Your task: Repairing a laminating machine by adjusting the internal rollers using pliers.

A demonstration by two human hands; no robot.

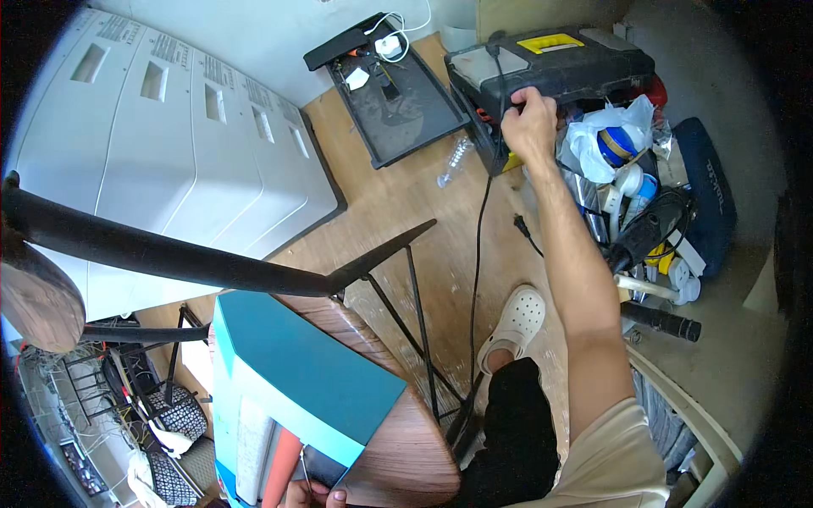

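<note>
Right hand (529,127) grips case (550,68) (perhaps lengthwise rightward)

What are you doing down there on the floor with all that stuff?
A person is reaching the right hand out to a black plastic tool case with a yellow latch, gripping its front edge where a black power cord hangs down across the wooden floor. The left hand is low down, holding a thin metal tool beside a round wooden table top. A white clog is on one foot.
</note>
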